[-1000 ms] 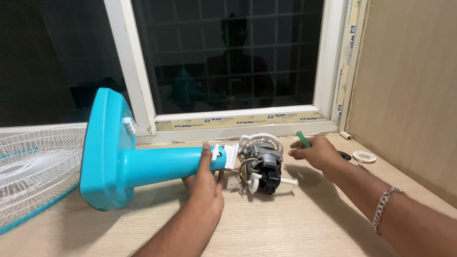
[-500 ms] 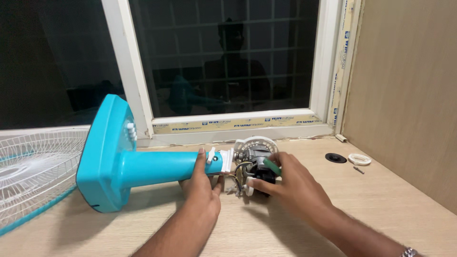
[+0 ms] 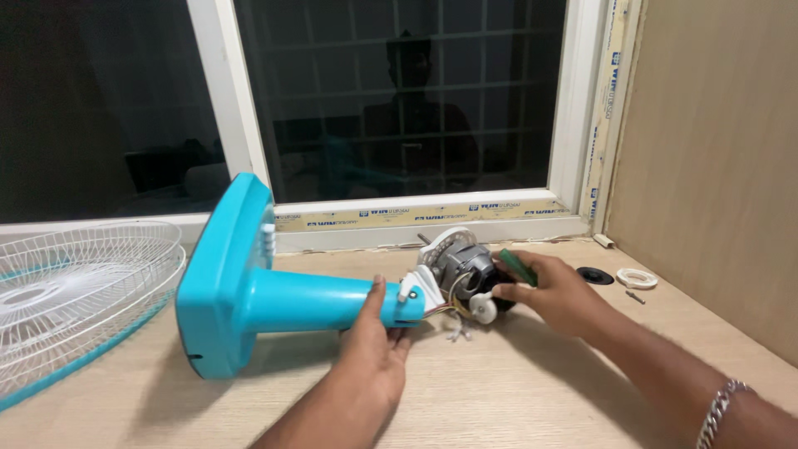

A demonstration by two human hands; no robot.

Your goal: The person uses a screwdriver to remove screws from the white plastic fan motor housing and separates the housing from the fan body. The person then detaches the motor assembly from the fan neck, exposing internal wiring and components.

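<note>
In the head view we see a turquoise fan stand (image 3: pixel 274 299) lying on its side on the pale wooden counter (image 3: pixel 515 399), its broad base tipped up toward the left and its column running right to the bare fan motor (image 3: pixel 462 270). Our left hand (image 3: pixel 374 349) is wrapped around the column just before the white neck joint (image 3: pixel 420 287), thumb on top and fingers curled beneath, clamped on the stand. Our right hand (image 3: pixel 553 291) rests against the right side of the motor, fingers closed around the green handle of a screwdriver (image 3: pixel 517 266); we cannot see the tool's tip, which is hidden behind the motor. A white knob (image 3: pixel 482 308) sticks out from the motor's lower front, just beside the right thumb, and loose wires hang beneath it.

To the left a white wire fan guard (image 3: pixel 75 283) with a turquoise rim lies flat on the counter, near the base. At the far right, well apart from the hands, lie a black round cap (image 3: pixel 595 275), a white ring (image 3: pixel 637 278) and a small screw (image 3: pixel 634 296). Behind everything stands a white-framed window (image 3: pixel 573 125), dark outside.
</note>
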